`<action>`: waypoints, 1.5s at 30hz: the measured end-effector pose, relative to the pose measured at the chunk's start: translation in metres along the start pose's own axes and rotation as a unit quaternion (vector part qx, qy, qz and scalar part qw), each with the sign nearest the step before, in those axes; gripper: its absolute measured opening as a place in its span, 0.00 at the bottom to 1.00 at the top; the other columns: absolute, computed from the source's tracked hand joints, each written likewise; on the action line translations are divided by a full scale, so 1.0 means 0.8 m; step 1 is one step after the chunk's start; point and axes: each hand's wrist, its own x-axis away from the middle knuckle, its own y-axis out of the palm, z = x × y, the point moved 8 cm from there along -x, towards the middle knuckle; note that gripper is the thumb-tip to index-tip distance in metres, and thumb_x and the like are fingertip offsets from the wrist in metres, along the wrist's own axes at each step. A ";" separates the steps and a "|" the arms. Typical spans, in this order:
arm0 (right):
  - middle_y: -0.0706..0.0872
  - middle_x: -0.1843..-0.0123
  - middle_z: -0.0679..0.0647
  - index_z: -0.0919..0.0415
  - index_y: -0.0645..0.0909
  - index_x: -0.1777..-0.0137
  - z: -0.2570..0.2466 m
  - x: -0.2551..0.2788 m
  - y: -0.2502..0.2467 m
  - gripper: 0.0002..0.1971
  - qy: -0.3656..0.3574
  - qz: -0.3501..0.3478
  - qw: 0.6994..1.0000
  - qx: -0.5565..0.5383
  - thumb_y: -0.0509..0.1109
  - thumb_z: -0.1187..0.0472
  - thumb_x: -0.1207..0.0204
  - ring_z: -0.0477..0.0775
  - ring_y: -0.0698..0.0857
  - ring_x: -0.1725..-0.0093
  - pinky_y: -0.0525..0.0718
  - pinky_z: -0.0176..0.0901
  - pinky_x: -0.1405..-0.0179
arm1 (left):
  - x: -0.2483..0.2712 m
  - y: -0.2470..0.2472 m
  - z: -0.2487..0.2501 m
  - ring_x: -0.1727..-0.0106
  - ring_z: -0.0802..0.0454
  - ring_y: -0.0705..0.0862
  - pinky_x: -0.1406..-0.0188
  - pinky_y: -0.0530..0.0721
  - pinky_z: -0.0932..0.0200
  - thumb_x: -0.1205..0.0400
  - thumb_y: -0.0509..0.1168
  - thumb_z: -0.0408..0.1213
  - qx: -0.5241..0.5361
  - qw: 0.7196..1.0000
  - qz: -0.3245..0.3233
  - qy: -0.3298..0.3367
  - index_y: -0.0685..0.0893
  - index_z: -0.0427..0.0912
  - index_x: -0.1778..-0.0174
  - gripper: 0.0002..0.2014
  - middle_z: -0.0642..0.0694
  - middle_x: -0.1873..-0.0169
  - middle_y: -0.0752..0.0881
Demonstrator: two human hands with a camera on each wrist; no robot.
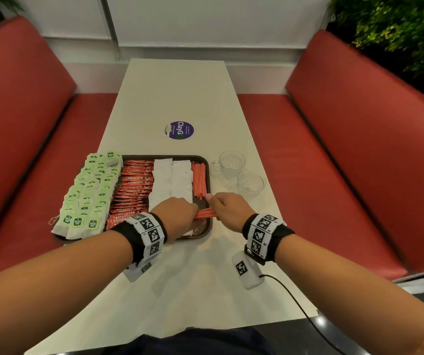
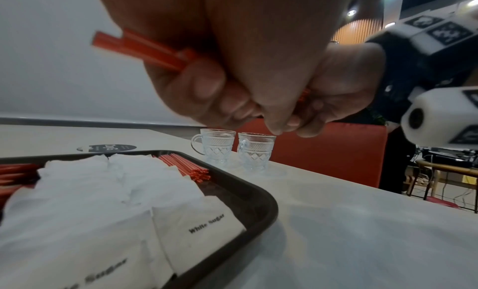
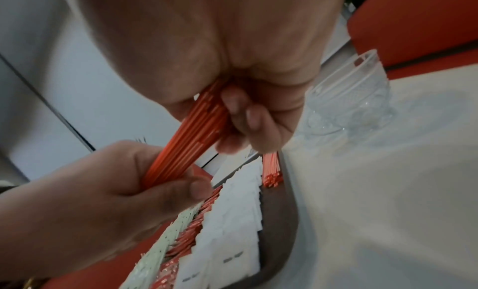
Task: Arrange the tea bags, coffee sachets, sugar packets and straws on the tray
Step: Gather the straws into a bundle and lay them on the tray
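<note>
I hold one bundle of orange straws (image 1: 205,213) with both hands, above the near right corner of the tray (image 1: 209,175). My left hand (image 1: 177,213) has its fingers curled around the left end of the bundle, and my right hand (image 1: 227,208) grips the other end, with the fingers closed around the straws. The bundle lies almost level between the two hands.

Under my hands, the dark tray sits near the left edge of the table (image 1: 180,98). On it, two rows of white sugar packets (image 1: 172,180) lie just left of a second pile of straws (image 1: 199,179), which lies along the right rim of the tray. Left of the sugar is a row of red coffee sachets (image 1: 132,190), and then the green tea bags (image 1: 90,190), which hang over the left rim.

Just beside the far right corner of the tray, two empty glass cups (image 1: 232,163) stand on the table. Farther, in the middle of the table, is a round purple sticker (image 1: 179,130).
</note>
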 end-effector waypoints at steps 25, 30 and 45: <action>0.72 0.71 0.61 0.71 0.81 0.67 0.003 -0.025 -0.024 0.28 0.072 0.063 0.976 -0.197 0.71 0.44 0.18 0.53 0.70 0.80 0.73 0.45 0.75 | 0.020 -0.062 -0.088 0.59 0.61 0.84 0.61 0.82 0.62 0.28 0.71 0.65 0.376 0.907 0.183 -0.054 0.79 0.55 0.44 0.24 0.61 0.52 0.84; 0.70 0.77 0.54 0.60 0.72 0.73 -0.014 -0.027 -0.018 0.26 0.052 0.070 0.968 -0.234 0.69 0.46 0.17 0.50 0.69 0.83 0.71 0.40 0.80 | 0.013 -0.063 -0.065 0.61 0.55 0.89 0.68 0.91 0.49 0.21 0.57 0.69 0.489 0.853 0.178 -0.038 0.80 0.50 0.41 0.28 0.54 0.51 0.85; 0.74 0.75 0.58 0.70 0.79 0.68 0.007 -0.033 -0.006 0.23 0.046 0.024 0.983 -0.177 0.68 0.54 0.16 0.51 0.71 0.83 0.71 0.39 0.81 | -0.011 -0.027 -0.037 0.66 0.57 0.81 0.69 0.71 0.61 0.19 0.47 0.67 0.252 0.968 0.015 -0.001 0.80 0.50 0.57 0.27 0.52 0.69 0.83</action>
